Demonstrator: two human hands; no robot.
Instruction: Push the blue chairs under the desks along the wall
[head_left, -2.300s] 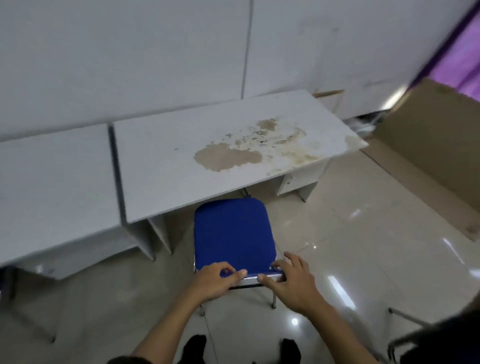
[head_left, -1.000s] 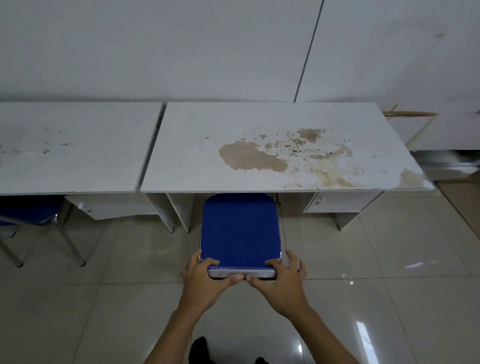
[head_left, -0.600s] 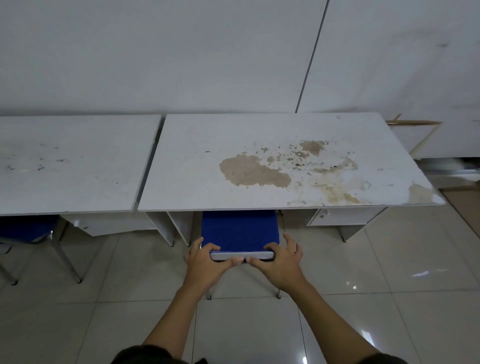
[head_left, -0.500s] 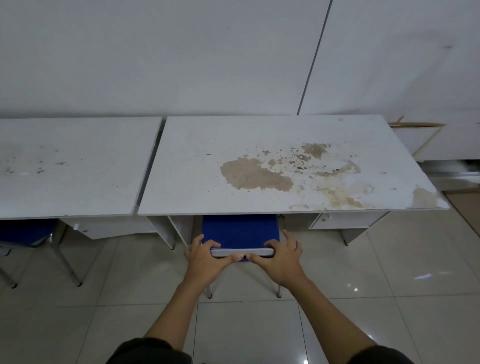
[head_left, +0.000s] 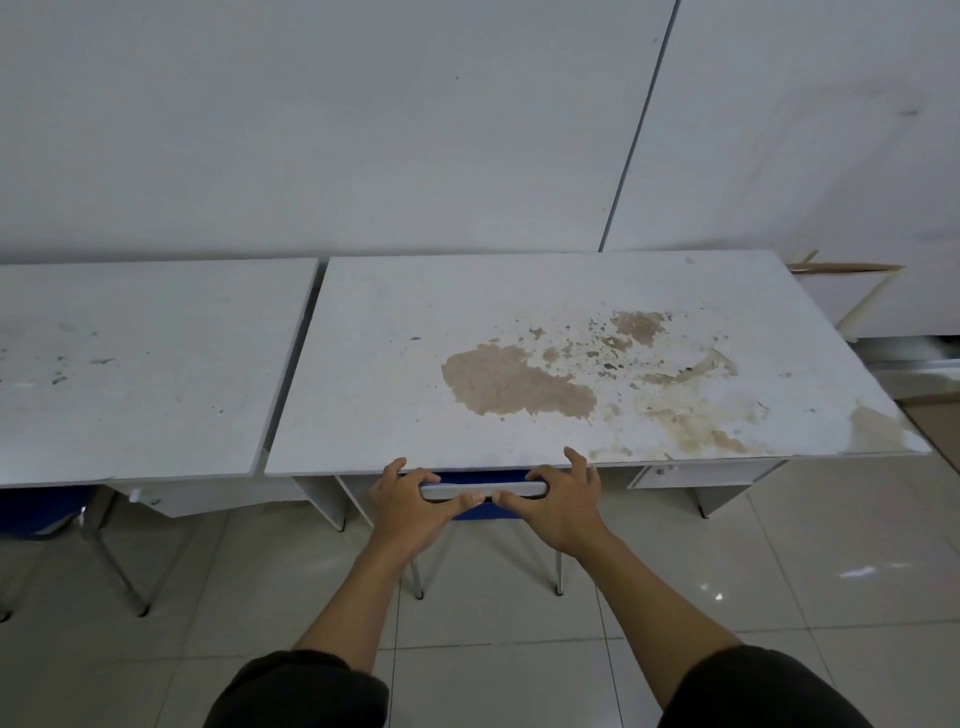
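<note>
A blue chair (head_left: 480, 512) with a silver top rail and metal legs stands almost wholly under the stained white desk (head_left: 415, 374); only a thin blue strip, the rail and two rear legs show. My left hand (head_left: 410, 501) grips the rail's left end. My right hand (head_left: 558, 501) grips its right end, fingers reaching up to the desk's front edge. A second blue chair (head_left: 36, 512) sits under the left white desk (head_left: 145, 364), mostly hidden.
Both desks stand against a white wall. A broken board and a low white cabinet (head_left: 893, 301) lie to the right of the stained desk. A drawer unit (head_left: 696, 475) hangs under its right side. Glossy tile floor (head_left: 779, 597) stretches below.
The blue chair has slid forward under the stained desk, so its seat is now nearly all hidden. Both hands kept their grip on the rail and moved up to the desk edge.
</note>
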